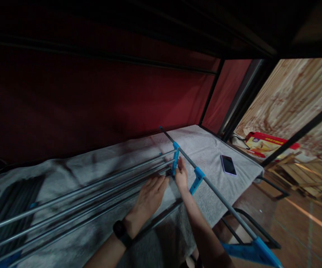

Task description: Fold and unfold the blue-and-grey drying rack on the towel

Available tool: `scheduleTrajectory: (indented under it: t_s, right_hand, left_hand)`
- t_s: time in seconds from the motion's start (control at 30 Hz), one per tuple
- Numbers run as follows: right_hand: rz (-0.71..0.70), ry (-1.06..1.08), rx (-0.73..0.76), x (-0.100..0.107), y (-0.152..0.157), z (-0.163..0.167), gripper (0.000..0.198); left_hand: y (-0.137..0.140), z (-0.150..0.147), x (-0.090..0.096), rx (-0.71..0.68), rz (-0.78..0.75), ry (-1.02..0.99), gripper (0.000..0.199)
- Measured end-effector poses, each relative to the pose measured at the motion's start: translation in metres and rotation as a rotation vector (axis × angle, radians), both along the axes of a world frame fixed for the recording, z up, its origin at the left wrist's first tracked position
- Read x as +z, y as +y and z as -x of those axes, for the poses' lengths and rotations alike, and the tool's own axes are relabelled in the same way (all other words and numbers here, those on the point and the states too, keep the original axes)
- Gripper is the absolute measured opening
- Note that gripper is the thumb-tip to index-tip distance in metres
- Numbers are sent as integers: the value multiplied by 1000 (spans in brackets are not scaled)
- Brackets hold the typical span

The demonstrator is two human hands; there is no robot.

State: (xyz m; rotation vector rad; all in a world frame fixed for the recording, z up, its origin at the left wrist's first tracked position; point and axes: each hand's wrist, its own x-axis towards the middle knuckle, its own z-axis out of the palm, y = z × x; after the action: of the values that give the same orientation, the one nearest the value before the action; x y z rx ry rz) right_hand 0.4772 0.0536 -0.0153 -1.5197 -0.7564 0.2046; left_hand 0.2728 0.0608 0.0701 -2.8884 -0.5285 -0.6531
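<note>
My left hand (151, 191), with a dark watch (121, 231) on its wrist, has its fingers pressed together over the ends of several grey metal tubes (99, 188). These tubes run from the lower left toward a blue plastic bracket (175, 158). My right hand (181, 175) is closed round the bracket's lower part, with its fingertips partly hidden behind it. A long grey pole (187, 158) passes through the bracket's top and slants down to the lower right. Lower along that pole sits a second blue bracket (197, 180). What lies under my left fingers is hidden.
A grey cloth (205, 149) covers the surface beneath. On it lie a phone (228, 165) at the right and a bundle of dark tubes (13, 208) at the left. Dark frame bars stand around it. Beyond are a red-yellow box (267, 143) and wooden pallets (314, 175).
</note>
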Motion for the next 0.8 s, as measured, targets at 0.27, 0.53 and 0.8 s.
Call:
scheduleTrajectory:
  t_s: [0.27,0.53,0.8]
  right_hand:
    - [175,-57,111,-45,-12,3,66]
    - [348,-102,56,-45,-10,-1,36]
    - [314,-115,90,-40,-11,4,31]
  left_hand:
    - [37,4,-51,343,304,180,47]
    - [52,-10,-39,421,505,215,42]
    - [47,-8,-32,444,508,241,43]
